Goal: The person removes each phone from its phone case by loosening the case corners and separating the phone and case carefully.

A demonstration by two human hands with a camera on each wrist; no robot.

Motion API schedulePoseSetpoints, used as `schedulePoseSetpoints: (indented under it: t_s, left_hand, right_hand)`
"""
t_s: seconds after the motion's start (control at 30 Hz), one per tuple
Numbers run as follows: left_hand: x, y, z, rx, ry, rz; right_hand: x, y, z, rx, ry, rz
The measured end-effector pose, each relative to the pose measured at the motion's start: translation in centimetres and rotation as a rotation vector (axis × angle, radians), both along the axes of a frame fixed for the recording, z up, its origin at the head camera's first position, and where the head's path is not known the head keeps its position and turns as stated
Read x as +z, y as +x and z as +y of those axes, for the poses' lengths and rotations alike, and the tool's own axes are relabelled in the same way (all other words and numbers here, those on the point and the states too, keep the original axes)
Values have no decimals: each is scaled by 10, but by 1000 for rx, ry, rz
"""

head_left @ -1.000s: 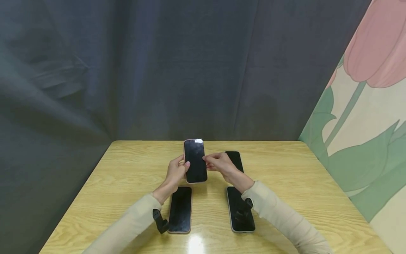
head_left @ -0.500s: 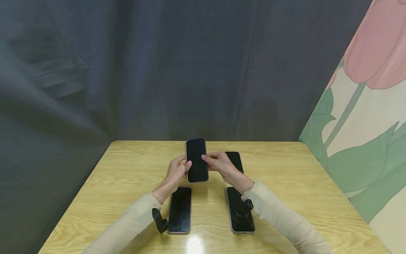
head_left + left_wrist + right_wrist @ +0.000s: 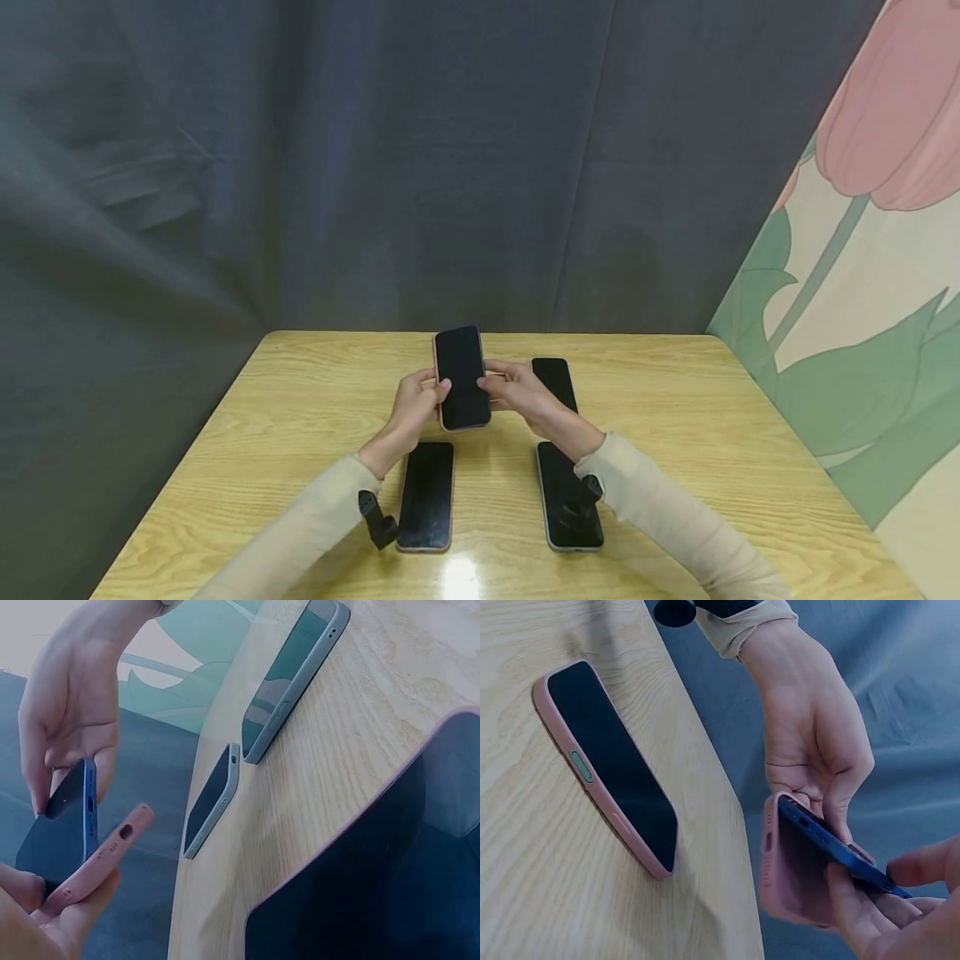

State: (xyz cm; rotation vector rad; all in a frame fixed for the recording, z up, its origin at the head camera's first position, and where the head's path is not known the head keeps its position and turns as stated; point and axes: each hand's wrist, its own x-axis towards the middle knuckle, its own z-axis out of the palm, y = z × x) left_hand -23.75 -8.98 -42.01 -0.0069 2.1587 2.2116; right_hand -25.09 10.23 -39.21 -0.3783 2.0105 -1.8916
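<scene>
A blue-edged phone [image 3: 459, 375] is held up over the far half of the table, screen toward me. Its pink phone case [image 3: 768, 862] is partly off: in the right wrist view a wedge-shaped gap lies between case and phone. My left hand [image 3: 411, 407] grips case and phone together at the left side, thumb on the screen, fingers behind the case. From the right side my right hand [image 3: 528, 394] pinches the phone, thumb on the screen; its fingers [image 3: 855, 904] reach into the gap behind the phone.
A pink-cased phone [image 3: 426, 500] lies on the wooden table [image 3: 337, 400] below my left wrist. Under my right forearm lies a light-cased phone [image 3: 570, 517], with another phone [image 3: 553, 379] beyond it. A dark curtain [image 3: 450, 167] hangs behind the table.
My right thumb has slid slightly down along the phone's right edge, and the right fingers are more spread behind it. The glare on the screen has gone. My left hand keeps its grip.
</scene>
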Motion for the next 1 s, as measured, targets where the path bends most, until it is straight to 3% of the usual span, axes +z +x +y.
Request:
schedulePoseSetpoints:
  t_s: [0.27,0.53,1.0]
  left_hand:
    - [3,2,-3,-39,-15,-35]
    - [0,0,-8,-24,-41,-19]
    - [-4,1,-20,-10,-71,-64]
  right_hand:
    - [2,1,2,62,-5,40]
    - [-2,-1,3,-5,1,27]
    - [-9,-11,13,-125,1,-20]
